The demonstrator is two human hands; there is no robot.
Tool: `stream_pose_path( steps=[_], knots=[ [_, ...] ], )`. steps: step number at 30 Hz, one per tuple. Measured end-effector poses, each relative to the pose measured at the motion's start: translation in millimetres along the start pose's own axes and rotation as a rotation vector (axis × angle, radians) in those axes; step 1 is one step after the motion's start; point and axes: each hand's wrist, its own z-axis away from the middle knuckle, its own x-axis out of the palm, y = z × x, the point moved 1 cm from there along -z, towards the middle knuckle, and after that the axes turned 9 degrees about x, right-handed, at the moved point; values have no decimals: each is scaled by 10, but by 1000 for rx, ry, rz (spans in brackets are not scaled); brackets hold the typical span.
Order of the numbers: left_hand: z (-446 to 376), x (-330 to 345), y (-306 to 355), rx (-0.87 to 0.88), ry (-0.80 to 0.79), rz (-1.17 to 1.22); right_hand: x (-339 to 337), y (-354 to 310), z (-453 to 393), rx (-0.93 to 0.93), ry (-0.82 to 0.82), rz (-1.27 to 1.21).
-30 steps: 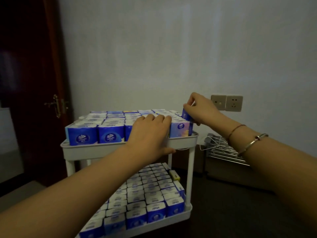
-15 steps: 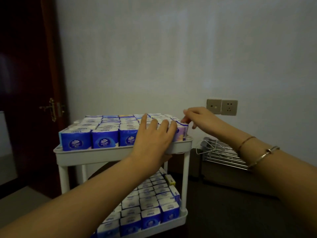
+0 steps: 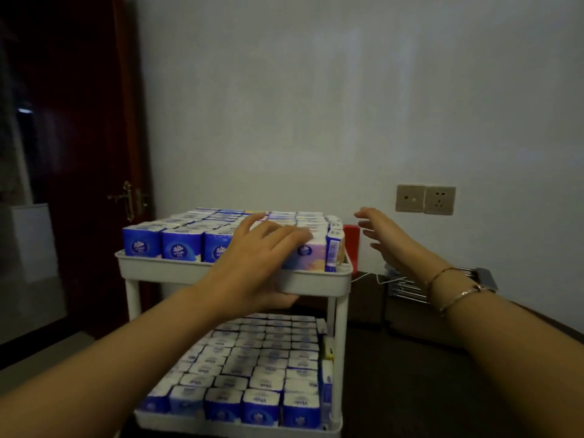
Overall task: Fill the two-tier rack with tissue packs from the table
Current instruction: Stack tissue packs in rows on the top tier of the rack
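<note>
A white two-tier rack (image 3: 177,273) stands in front of me. Several blue and white tissue packs (image 3: 161,245) stand packed on its upper tier, and several more tissue packs (image 3: 268,358) cover the lower tier. My left hand (image 3: 256,263) lies over the front right of the upper tier, fingers on the pack tops and thumb under the rim. My right hand (image 3: 388,245) hovers to the right of the rack with straight fingers, holding nothing and touching nothing. One blue pack (image 3: 333,251) stands edge-on at the tier's right front corner.
A dark wooden door (image 3: 79,153) with a brass handle (image 3: 128,200) is at the left. A wall socket (image 3: 425,199) sits on the grey wall. A red object (image 3: 352,245) and a metal wire rack (image 3: 407,287) lie behind, to the right, on a dark surface.
My right hand has let go of the pack at the upper tier's right edge and drawn away to the right, fingers spread. My left hand stays on the front packs.
</note>
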Motion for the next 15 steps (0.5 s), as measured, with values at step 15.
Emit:
stream_pose_path(
  steps=[15],
  knots=[
    [775, -201, 468, -653, 220, 520, 597, 204, 293, 71, 109, -224]
  ],
)
